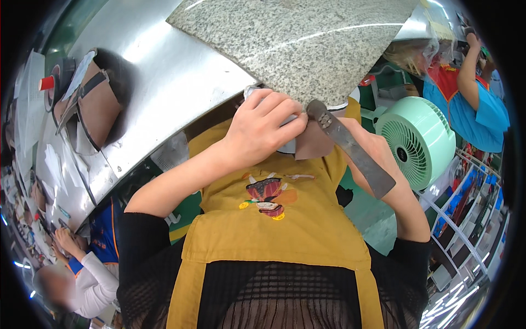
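Centre of frame: left hand (267,127) is curling closed on a brown piece (313,143), thumb and fingers bunching at the near tip of the speckled stone slab (307,46); exact grip points are hiding from view. Right hand (368,143), right of centre, is closing around a hammer (359,156); the metal head is covering most of its fingers. Brown piece is hanging just beneath the hammer's upper end; contact cannot be told. Upper left: a brown bag (98,112) is resting on the metal counter (181,82).
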A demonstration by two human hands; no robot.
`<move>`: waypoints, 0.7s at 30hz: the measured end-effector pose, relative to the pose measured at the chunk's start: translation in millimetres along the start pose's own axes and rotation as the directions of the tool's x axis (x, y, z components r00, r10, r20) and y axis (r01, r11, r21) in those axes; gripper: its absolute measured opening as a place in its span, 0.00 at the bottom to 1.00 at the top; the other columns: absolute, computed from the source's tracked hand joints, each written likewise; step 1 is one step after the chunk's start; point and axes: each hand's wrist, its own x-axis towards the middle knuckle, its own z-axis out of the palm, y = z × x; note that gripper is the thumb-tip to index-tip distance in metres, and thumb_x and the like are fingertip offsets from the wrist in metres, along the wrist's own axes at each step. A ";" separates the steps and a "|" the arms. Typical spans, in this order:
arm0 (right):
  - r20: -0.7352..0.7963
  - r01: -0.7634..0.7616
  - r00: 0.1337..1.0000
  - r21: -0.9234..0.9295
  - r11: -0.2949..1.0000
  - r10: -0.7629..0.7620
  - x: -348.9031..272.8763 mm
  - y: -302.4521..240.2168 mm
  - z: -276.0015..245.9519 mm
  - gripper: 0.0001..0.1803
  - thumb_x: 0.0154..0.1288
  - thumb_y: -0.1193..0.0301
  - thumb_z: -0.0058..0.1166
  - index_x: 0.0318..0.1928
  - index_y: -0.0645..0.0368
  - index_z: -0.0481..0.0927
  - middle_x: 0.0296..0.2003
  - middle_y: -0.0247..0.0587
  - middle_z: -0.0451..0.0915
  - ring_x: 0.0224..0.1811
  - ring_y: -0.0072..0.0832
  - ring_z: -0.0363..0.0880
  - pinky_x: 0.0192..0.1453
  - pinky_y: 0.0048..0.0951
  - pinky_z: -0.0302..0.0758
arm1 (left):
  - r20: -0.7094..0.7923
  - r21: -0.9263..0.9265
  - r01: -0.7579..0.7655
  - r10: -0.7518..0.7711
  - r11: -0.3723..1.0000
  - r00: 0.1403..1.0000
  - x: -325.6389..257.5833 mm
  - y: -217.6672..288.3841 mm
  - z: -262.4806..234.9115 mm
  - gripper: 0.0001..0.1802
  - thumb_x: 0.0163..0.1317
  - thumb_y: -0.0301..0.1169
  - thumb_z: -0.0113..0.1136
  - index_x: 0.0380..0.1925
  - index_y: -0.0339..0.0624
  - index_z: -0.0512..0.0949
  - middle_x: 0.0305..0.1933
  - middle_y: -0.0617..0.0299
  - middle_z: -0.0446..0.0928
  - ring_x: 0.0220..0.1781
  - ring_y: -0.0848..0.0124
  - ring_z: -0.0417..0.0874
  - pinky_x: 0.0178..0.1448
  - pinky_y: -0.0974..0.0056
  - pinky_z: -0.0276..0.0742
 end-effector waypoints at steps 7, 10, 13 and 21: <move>-0.129 0.150 0.982 0.064 0.987 -0.141 2.6 -1.4 -0.8 0.20 0.58 0.78 0.48 0.53 0.63 0.68 0.37 0.50 0.77 0.38 0.48 0.78 0.39 0.35 0.74 | -0.039 -0.001 -0.003 0.003 1.000 0.999 -6.8 2.0 1.7 0.11 0.42 0.29 0.58 0.31 0.45 0.77 0.36 0.65 0.74 0.39 0.68 0.77 0.42 0.63 0.72; -0.008 0.068 0.998 0.021 0.997 -0.068 2.2 5.1 4.4 0.21 0.58 0.76 0.51 0.54 0.60 0.68 0.39 0.50 0.77 0.38 0.49 0.79 0.38 0.39 0.75 | -0.067 -0.018 -0.019 0.017 1.000 0.998 -1.8 -2.4 6.0 0.10 0.42 0.28 0.59 0.29 0.45 0.76 0.36 0.65 0.74 0.38 0.68 0.76 0.41 0.64 0.72; -0.064 0.097 0.994 0.122 0.988 -0.090 2.5 -1.0 -0.2 0.20 0.57 0.81 0.46 0.52 0.63 0.69 0.35 0.52 0.76 0.37 0.53 0.77 0.37 0.37 0.73 | -0.076 -0.038 -0.006 0.003 0.999 0.997 -5.3 -0.3 4.1 0.10 0.42 0.27 0.61 0.28 0.45 0.75 0.36 0.65 0.73 0.38 0.68 0.76 0.40 0.64 0.72; -0.059 0.113 0.992 0.072 0.991 -0.109 3.8 2.2 10.8 0.17 0.63 0.80 0.47 0.53 0.63 0.70 0.38 0.52 0.76 0.35 0.49 0.78 0.38 0.35 0.76 | -0.096 -0.073 0.049 -0.056 0.996 0.994 -10.3 3.6 6.8 0.14 0.40 0.26 0.67 0.28 0.44 0.73 0.35 0.65 0.72 0.36 0.66 0.75 0.39 0.63 0.71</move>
